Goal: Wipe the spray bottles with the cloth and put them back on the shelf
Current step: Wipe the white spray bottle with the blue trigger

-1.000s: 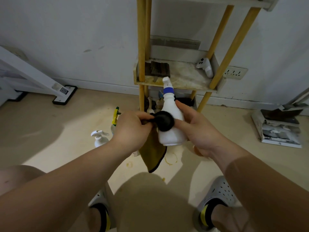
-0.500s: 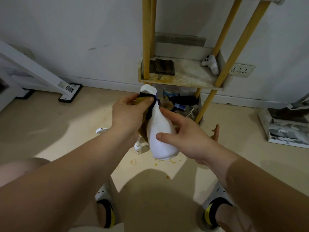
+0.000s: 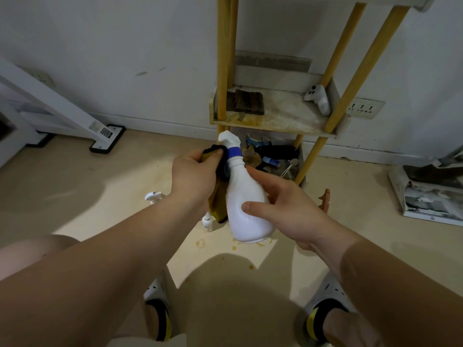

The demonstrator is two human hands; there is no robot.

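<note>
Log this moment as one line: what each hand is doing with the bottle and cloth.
phase: wiping | right hand: grips white spray bottle | left hand: holds cloth against its neck | shelf: bottle not yet back

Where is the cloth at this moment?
Head view, just left of centre: the cloth is in the grip of the left hand, pressed against the neck of the white spray bottle that the right hand holds, in front of the shelf.

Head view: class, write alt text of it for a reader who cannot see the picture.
A person's right hand holds a white spray bottle with a blue collar above the floor, while the left hand pinches a yellow and dark cloth against the bottle's neck. Behind them a wooden shelf stands against the wall.
</note>
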